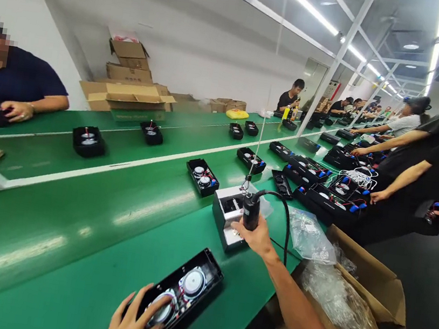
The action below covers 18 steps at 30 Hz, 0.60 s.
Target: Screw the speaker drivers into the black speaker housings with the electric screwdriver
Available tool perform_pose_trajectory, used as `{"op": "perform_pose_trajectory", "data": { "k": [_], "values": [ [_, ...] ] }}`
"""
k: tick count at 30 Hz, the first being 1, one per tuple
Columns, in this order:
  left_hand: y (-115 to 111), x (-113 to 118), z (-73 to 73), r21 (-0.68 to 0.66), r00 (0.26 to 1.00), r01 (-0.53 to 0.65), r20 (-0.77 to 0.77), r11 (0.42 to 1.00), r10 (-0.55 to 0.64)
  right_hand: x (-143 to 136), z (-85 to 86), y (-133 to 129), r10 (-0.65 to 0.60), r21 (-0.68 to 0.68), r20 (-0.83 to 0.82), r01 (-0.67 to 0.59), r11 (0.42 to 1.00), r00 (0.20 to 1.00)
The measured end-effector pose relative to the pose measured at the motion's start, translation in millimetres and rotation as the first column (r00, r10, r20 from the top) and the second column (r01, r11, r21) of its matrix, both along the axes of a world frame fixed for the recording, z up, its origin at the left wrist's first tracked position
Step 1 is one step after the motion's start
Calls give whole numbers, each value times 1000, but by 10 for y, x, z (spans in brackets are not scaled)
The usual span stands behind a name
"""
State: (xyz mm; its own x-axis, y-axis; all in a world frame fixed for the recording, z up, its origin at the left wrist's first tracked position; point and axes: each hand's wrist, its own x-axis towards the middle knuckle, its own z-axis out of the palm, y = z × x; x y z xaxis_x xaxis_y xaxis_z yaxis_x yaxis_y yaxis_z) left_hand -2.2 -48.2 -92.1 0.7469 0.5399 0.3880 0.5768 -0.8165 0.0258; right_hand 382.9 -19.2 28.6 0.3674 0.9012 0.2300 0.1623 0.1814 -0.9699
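My left hand [140, 319] grips the near end of an open black speaker housing [205, 266], its fingers spread across one driver. Two round speaker drivers and red wires show inside the housing, which lies at an angle on the green bench. My right hand [256, 238] is wrapped round a black electric screwdriver [251, 212] that hangs from a cord. Its tip is hidden over a small grey-and-black box-shaped screw feeder [220, 213], beyond the housing.
More open speaker housings [202, 177] lie along the green conveyor [149, 198], with several stacked at the right. A cardboard box [375, 273] and clear plastic bags [311, 237] are beside my right arm. Co-workers sit and stand along the line.
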Motion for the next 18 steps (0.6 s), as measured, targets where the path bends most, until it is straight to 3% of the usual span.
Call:
{"op": "perform_pose_trajectory", "data": {
  "k": [2,5,11,14,18],
  "values": [
    [-95,76,48,-29,1000,-21,6,999,21,-62,-9,-163,112,0,-75,-112,994,991],
    [-236,234,153,-83,996,-80,20,993,82,-251,27,-443,272,123,-229,-250,961,935],
    [-320,363,308,-173,992,-111,36,979,119,-966,124,-713,456,292,-280,-378,879,844],
    [-336,357,345,-207,994,-103,21,973,110,-1289,106,-715,536,288,-260,-465,837,803],
    [-378,374,333,-235,990,-119,40,965,132,-1478,80,-712,576,195,-191,-544,816,795]
  ]
}}
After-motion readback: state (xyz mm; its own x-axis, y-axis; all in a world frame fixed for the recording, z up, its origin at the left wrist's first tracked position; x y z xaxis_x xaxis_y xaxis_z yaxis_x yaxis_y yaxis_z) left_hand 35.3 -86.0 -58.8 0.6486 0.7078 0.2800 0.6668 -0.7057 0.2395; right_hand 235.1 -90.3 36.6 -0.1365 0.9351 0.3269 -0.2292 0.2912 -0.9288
